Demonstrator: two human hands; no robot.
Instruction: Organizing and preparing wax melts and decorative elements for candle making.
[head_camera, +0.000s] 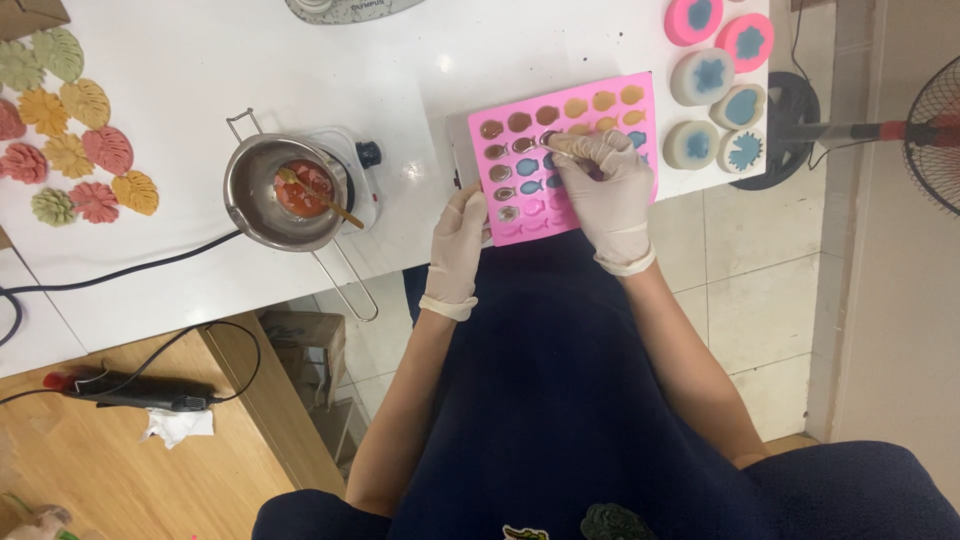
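Overhead view. We see the pink silicone mould (600, 150) lying at the near edge of the white counter (200, 70). The gloved left hand (458, 240) rests flat against the mould's lower left corner, fingers extended, grasping nothing. The gloved right hand (608, 185) lies over the mould's middle, fingers pinched on a thin tool (551, 141) whose tip meets 1 cavity. To the left stands a steel melting pot (290, 190) holding red liquid and a spoon (322, 197). 6 round soaps (715, 85) sit at upper right.
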